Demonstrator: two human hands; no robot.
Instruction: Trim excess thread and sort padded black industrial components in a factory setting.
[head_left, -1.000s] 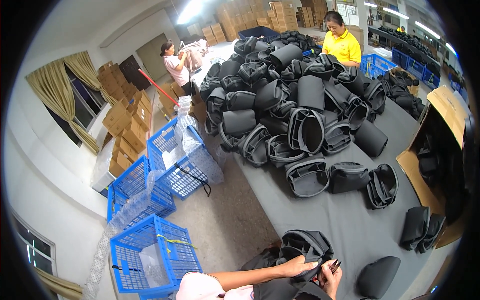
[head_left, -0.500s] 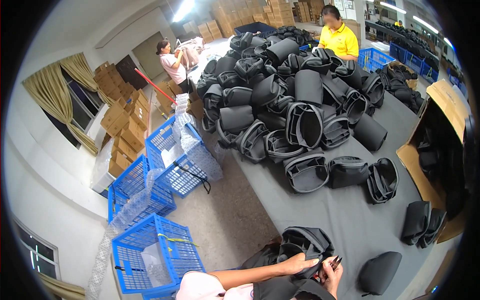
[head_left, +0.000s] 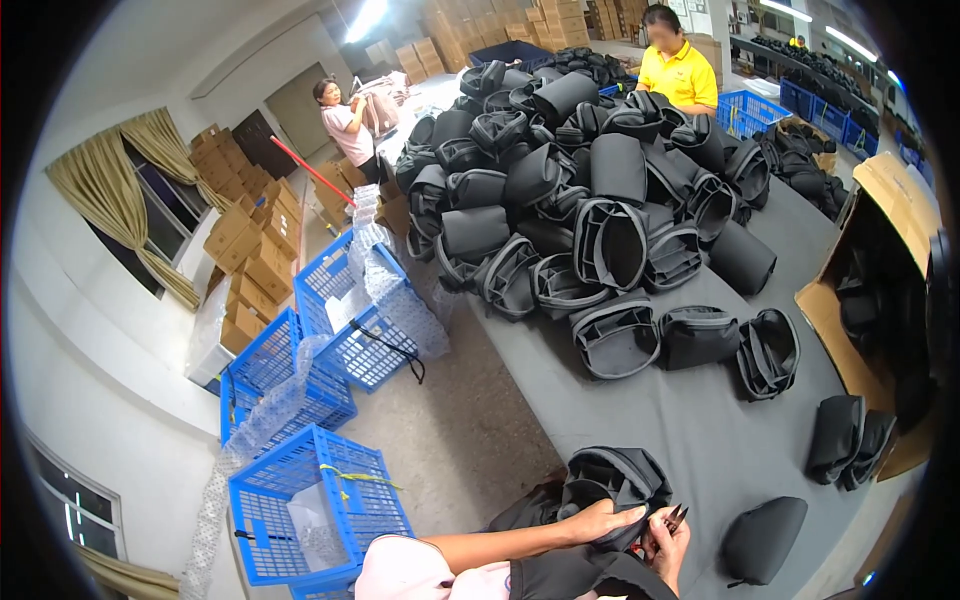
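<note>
A black padded pouch (head_left: 640, 478) with its mouth facing up is gripped in my left hand (head_left: 603, 523), the thumb pressed along its near side. Close against the pouch's right side, my right hand (head_left: 662, 545) is closed around small thread snips (head_left: 678, 516), whose dark pointed blades stick up past the fingers. A bit of red shows below the fingers, too small to make out. More black fabric lies over my lap, partly hidden by my arm. To the right, a closed black pouch (head_left: 762, 540) lies on the grey tabletop (head_left: 700, 430).
A large heap of black pouches (head_left: 560, 180) covers the table's far part. At right stands an open carton (head_left: 845, 330) with black items inside. Blue crates (head_left: 300, 510) with bubble wrap (head_left: 265, 415) line the floor at left. Two people work farther back, one in a yellow shirt (head_left: 680, 75).
The view has shifted slightly. My hands keep their grip on the pouch and the snips, almost unmoved. The person at far left has turned their head.
</note>
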